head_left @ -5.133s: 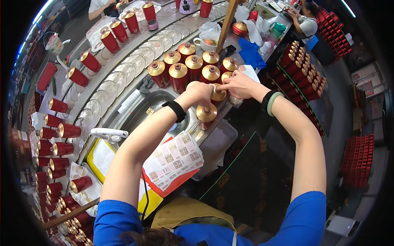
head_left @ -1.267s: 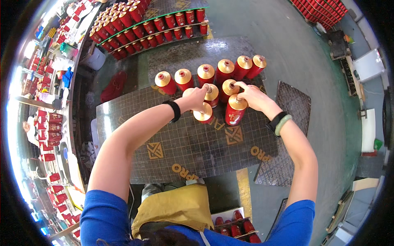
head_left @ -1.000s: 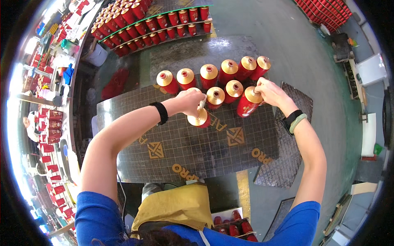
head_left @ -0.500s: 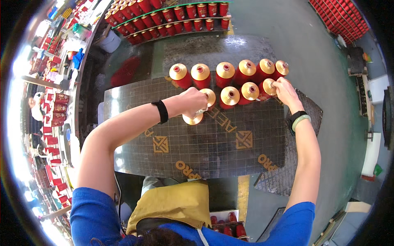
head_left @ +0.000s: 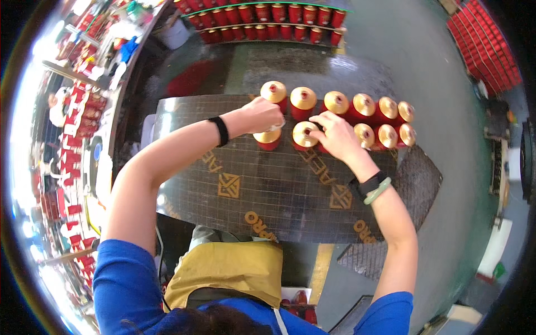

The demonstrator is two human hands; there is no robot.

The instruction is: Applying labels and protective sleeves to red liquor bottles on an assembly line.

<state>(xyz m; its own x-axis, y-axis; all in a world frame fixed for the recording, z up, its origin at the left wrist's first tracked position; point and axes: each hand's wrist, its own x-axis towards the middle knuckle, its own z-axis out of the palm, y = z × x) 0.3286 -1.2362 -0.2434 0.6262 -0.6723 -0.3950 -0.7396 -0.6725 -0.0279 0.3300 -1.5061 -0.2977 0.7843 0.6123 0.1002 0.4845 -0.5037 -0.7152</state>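
A: What is seen at the far left?

B: Shelves [head_left: 72,134] stacked with red boxes are seen along the left edge, beside a dark mat [head_left: 268,184] printed with gold marks.

A: And the left hand [head_left: 262,114]?

B: It is closed over the top of a red can with a gold lid [head_left: 268,138], which stands upright on the mat just in front of the back row.

A: What is held by the right hand [head_left: 335,137]?

B: Its fingers are curled around a second gold-lidded can [head_left: 305,134], set just beside the first.

A: What is found further right?

B: A back row of cans [head_left: 346,105] is lined up, with three more cans [head_left: 385,135] in front. A distant row of red cans [head_left: 268,17] is seen at the top.
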